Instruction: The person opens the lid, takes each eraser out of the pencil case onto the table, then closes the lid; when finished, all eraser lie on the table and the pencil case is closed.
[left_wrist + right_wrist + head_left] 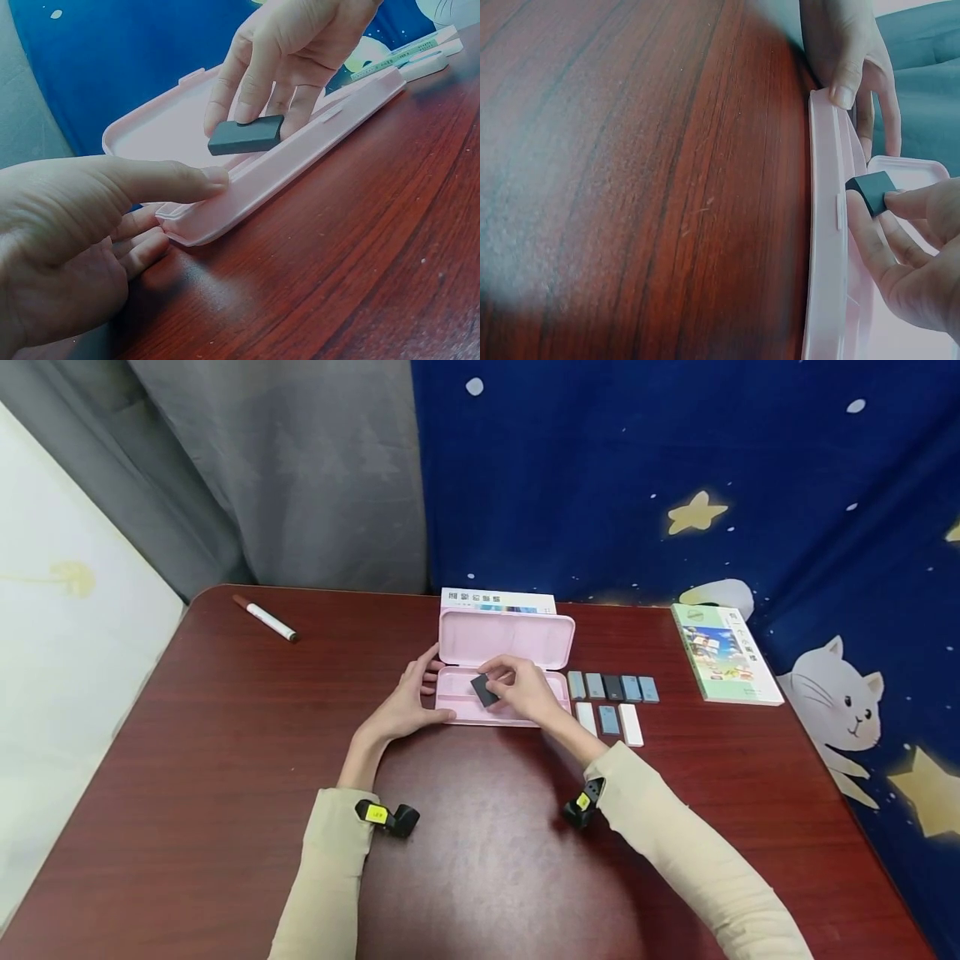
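Observation:
A pink pencil case (480, 717) lies with its lid (506, 639) raised. My left hand (408, 697) holds its left end, thumb on the front rim and fingers round the end, as the left wrist view shows. Over the open tray, my right hand (525, 689) pinches a black, eraser-like block (246, 136) between thumb and fingertips. The block is tilted in the head view. In the right wrist view, the block (872, 192) appears just above the case's rim (826, 225). Part of the tray is hidden behind the right hand.
Several small blue-grey, dark and white blocks (609, 720) lie in two rows right of the case. A book (457, 597) sits behind the lid, another book (731, 656) at the far right. A marker (266, 618) lies at the back left. Curtains hang behind the table.

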A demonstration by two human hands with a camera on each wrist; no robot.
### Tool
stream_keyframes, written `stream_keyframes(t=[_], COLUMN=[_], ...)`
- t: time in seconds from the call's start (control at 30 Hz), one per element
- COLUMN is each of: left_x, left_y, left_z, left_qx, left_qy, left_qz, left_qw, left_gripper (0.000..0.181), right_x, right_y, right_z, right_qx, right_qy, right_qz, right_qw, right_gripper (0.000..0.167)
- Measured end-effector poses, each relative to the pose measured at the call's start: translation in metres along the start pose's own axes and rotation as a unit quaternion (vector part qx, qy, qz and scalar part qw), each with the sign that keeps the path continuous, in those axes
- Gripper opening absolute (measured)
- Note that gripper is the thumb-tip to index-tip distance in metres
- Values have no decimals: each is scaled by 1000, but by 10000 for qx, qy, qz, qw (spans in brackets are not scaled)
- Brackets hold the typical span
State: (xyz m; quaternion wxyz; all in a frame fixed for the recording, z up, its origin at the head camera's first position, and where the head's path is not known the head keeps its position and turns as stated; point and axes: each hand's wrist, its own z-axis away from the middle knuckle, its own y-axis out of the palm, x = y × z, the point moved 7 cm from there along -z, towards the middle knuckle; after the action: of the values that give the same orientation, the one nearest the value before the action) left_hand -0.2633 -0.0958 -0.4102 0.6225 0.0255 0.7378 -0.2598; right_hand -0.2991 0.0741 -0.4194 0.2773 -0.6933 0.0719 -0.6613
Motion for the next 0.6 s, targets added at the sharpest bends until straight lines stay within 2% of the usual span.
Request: stream_keyframes(t=[0.3, 0.4, 0.6], left_x=[1, 2, 31], left_y=[1, 1, 3], left_z=[0, -1, -10], left_qx=[19, 19, -76], left_qy=[-46, -45, 3], left_qz=[-73, -107, -159], left_qw=[10000, 9999, 9998], left_gripper=[101, 102, 107], right_x=[-1, -3, -7], right_y=[-7, -13, -25], right_z=[6, 8, 10], right_qx=[46, 32, -51], right_qy=[246, 303, 373], right_qz=[-386, -375, -392], right_qw=[9989, 9988, 9985], right_gripper=[23, 24, 22])
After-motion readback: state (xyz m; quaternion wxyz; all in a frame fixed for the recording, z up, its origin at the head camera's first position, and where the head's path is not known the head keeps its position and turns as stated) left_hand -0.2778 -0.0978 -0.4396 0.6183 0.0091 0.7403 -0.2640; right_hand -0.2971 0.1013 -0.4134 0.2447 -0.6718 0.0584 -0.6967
